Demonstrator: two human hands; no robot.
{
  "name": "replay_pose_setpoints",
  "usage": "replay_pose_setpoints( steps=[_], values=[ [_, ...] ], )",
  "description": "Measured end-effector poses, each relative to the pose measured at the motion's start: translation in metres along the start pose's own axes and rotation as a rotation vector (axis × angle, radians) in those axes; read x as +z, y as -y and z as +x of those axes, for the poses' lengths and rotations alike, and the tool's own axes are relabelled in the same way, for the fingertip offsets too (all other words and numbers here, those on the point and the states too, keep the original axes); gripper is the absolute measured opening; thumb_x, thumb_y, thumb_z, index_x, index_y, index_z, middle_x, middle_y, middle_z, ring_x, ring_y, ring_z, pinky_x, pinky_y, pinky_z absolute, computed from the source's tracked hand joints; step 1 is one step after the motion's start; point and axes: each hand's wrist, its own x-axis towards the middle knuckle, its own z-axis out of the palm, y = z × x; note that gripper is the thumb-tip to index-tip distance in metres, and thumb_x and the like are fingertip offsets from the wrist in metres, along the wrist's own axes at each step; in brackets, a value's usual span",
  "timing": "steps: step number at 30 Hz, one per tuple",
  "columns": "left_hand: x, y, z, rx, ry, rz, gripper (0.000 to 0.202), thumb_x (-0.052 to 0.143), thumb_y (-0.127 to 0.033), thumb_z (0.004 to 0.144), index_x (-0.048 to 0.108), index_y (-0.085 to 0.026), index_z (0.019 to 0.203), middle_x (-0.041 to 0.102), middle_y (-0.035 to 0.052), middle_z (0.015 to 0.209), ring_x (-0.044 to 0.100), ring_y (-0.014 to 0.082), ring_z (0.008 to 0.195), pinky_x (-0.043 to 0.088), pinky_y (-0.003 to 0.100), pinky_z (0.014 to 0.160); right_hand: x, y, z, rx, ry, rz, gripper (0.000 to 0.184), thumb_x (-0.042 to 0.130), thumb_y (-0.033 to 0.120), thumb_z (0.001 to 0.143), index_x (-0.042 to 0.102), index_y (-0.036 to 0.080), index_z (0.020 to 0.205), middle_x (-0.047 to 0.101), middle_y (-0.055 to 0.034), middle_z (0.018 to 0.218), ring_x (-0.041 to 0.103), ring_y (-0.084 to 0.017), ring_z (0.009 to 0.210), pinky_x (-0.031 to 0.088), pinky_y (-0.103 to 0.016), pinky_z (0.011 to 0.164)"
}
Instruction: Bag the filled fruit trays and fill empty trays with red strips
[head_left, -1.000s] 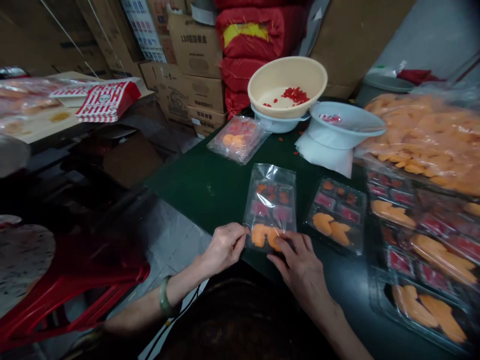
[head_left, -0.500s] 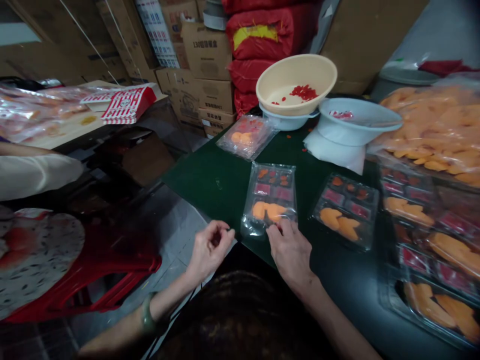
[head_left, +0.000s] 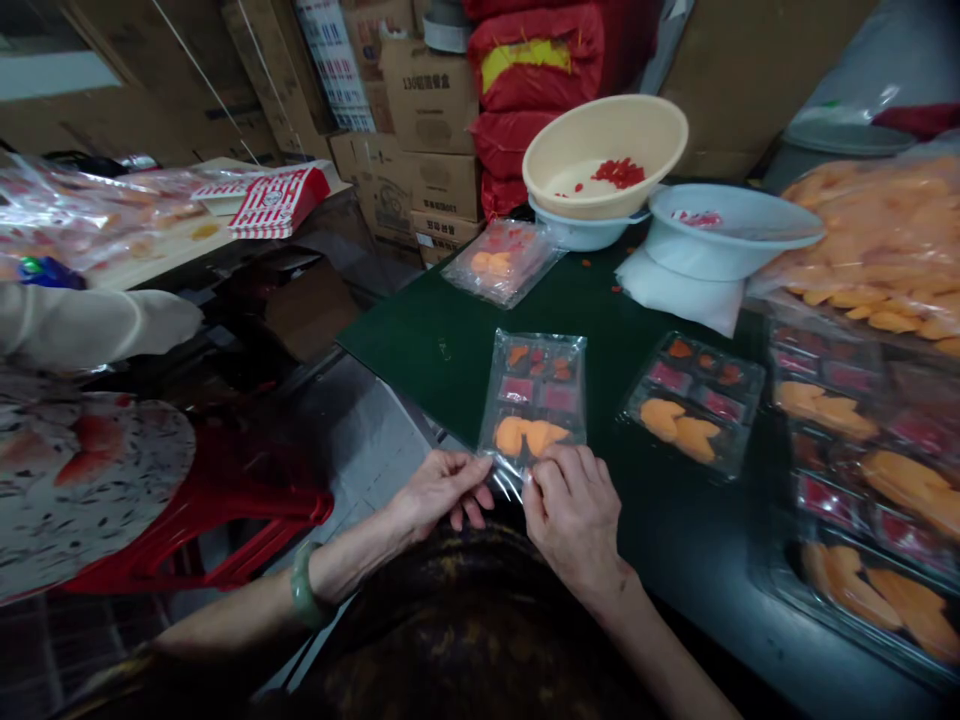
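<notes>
In front of me on the green table lies a clear plastic bag (head_left: 501, 352) around a dark compartment tray. Two orange pieces (head_left: 529, 437) fill the tray's near section, with pink packets (head_left: 560, 393) and small reddish bits beyond them. My left hand (head_left: 448, 488) pinches the bag's near left corner between thumb and forefinger, its other fingers curled below. At the near right edge, my right hand (head_left: 574, 512) is closed on the film, its fingertips partly hidden. Between both hands the loose film is stretched out. A green bangle (head_left: 304, 587) circles my left wrist.
A similar filled tray (head_left: 694, 405) lies to the right, with stacked trays (head_left: 874, 480) beyond it. At the back stand a cream basin (head_left: 559, 165) with red bits, a pale blue bowl (head_left: 735, 235) and a flat packet (head_left: 502, 262). Another person's sleeve (head_left: 97, 325) shows at left.
My left hand has come right to the bag and taken its near left corner. My right hand keeps its hold on the near edge. The view has shifted slightly left.
</notes>
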Motion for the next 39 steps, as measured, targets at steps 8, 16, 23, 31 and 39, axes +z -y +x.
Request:
replay_pose_setpoints(
  steps=[8, 16, 23, 31, 39],
  values=[
    [-0.001, 0.013, -0.002, 0.066, 0.038, -0.209, 0.039, 0.073, -0.045, 0.062, 0.052, -0.013, 0.068, 0.057, -0.0017, 0.044, 0.047, 0.0065, 0.031, 0.023, 0.013, 0.029, 0.018, 0.004, 0.012, 0.044, 0.140, -0.149, 0.009, 0.054, 0.014, 0.081, 0.058, 0.018, 0.074, 0.055, -0.0063, 0.075, 0.045, -0.022, 0.076, 0.031, -0.035, 0.064],
    [-0.021, -0.011, -0.007, -0.023, -0.020, -0.231, 0.051, 0.060, -0.059, 0.070, 0.059, -0.010, 0.084, 0.066, 0.0095, 0.073, 0.063, 0.0171, 0.056, 0.046, 0.022, 0.042, 0.018, 0.007, 0.006, -0.102, 0.036, -0.016, 0.025, 0.041, 0.006, 0.085, 0.056, 0.018, 0.069, 0.053, -0.0052, 0.073, 0.042, -0.019, 0.071, 0.029, -0.032, 0.063],
    [0.014, -0.019, -0.004, 0.070, -0.073, -0.345, 0.034, 0.069, -0.044, 0.068, 0.055, -0.014, 0.072, 0.061, 0.0012, 0.059, 0.057, 0.0128, 0.046, 0.045, 0.021, 0.037, 0.005, 0.019, 0.006, -0.157, -0.148, 0.129, 0.030, 0.042, 0.013, 0.089, 0.053, 0.017, 0.061, 0.050, -0.0034, 0.064, 0.040, -0.016, 0.066, 0.029, -0.030, 0.061],
    [0.005, -0.028, -0.025, 0.260, -0.080, -0.427, 0.032, 0.068, -0.041, 0.071, 0.052, -0.014, 0.069, 0.058, 0.0003, 0.054, 0.052, 0.0097, 0.039, 0.040, 0.017, 0.032, -0.038, 0.028, 0.027, -0.235, -0.172, 0.029, 0.026, 0.038, 0.009, 0.086, 0.059, 0.015, 0.070, 0.060, -0.0088, 0.076, 0.051, -0.022, 0.078, 0.036, -0.037, 0.071],
    [-0.063, -0.120, 0.041, 0.486, -0.228, -0.205, 0.032, 0.067, -0.041, 0.069, 0.054, -0.013, 0.066, 0.058, 0.0016, 0.054, 0.047, 0.0076, 0.038, 0.035, 0.018, 0.032, -0.030, 0.001, 0.057, -0.125, -0.262, -0.050, 0.024, 0.044, 0.001, 0.081, 0.058, 0.009, 0.098, 0.061, -0.0153, 0.092, 0.058, -0.020, 0.077, 0.045, -0.033, 0.063]
  ],
)
